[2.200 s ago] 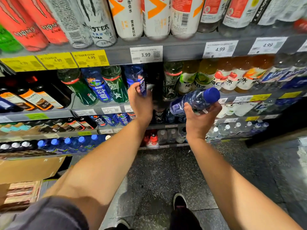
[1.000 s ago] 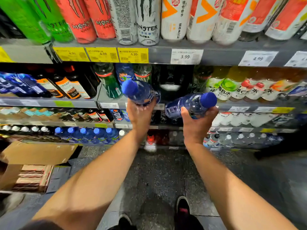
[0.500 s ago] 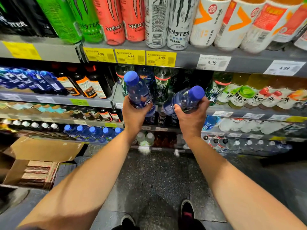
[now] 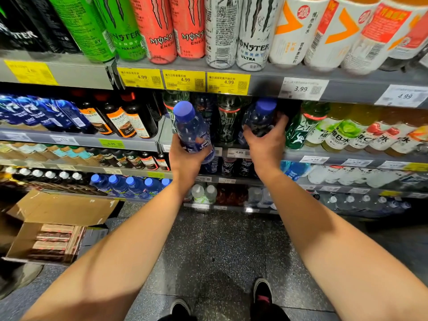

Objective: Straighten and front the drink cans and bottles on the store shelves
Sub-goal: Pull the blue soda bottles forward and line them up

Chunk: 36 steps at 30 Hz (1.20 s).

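I hold two blue-capped blue bottles in front of the second shelf [image 4: 324, 156]. My left hand [image 4: 185, 158] grips one blue bottle [image 4: 192, 130] from below, nearly upright, just clear of the shelf front. My right hand [image 4: 266, 144] grips the other blue bottle [image 4: 260, 119], whose cap reaches into the shaded shelf row. Between and behind them stand dark green bottles [image 4: 228, 121]. Monster cans [image 4: 252, 31] line the top shelf.
Dark bottles with orange labels [image 4: 120, 121] stand left on the same shelf, vitamin-water bottles [image 4: 342, 133] right. Lower shelves hold several blue-capped bottles [image 4: 129, 184] and clear ones. An open cardboard box [image 4: 53, 225] sits on the speckled floor at left, my shoes below.
Both bottles have tilted from lying sideways to nearly upright. My right hand has pushed its bottle forward into the shelf row; the left bottle has risen slightly.
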### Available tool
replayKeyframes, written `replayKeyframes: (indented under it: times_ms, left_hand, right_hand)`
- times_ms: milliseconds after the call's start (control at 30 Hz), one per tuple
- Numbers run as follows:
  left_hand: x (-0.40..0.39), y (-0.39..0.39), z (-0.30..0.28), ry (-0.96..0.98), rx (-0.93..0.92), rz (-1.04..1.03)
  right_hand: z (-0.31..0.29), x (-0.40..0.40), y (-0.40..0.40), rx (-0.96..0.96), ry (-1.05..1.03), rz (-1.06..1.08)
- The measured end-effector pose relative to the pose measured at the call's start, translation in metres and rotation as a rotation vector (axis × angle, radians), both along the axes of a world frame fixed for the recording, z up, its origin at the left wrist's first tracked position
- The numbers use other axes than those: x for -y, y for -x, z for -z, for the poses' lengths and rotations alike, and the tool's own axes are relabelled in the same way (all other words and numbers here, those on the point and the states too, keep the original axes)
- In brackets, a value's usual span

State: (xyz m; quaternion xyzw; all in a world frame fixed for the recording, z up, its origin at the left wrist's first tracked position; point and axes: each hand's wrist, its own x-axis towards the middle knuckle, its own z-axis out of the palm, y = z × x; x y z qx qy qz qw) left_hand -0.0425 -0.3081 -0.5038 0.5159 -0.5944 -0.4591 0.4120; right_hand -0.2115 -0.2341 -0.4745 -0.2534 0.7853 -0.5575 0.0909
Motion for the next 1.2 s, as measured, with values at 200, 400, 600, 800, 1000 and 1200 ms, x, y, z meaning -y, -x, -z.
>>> replayKeyframes:
  times_ms: [200,400,600,800,1000,1200]
  left_hand:
    - [-0.001,0.000,0.000,-0.005,-0.014,0.006]
    - [0.000,-0.001,0.001,0.022,-0.010,0.040]
    - [0.001,-0.004,0.005,0.107,-0.025,0.080]
    - [-0.001,-0.006,0.011,0.087,-0.029,0.044]
    - [-0.003,-0.014,0.011,0.056,-0.010,0.017]
    - [0.001,-0.023,0.012,0.046,-0.017,0.009]
  right_hand:
    - [0.001,0.018,0.018,-0.035,0.000,-0.009]
    - [0.005,0.032,0.027,-0.062,-0.090,-0.009]
    - [-0.002,0.035,0.028,-0.148,-0.190,0.020]
    - [0.010,0.033,-0.032,-0.232,-0.011,-0.047]
    - [0.013,0.069,-0.055,-0.049,-0.185,-0.030]
    - [0.012,0.078,-0.051,-0.183,-0.414,-0.026]
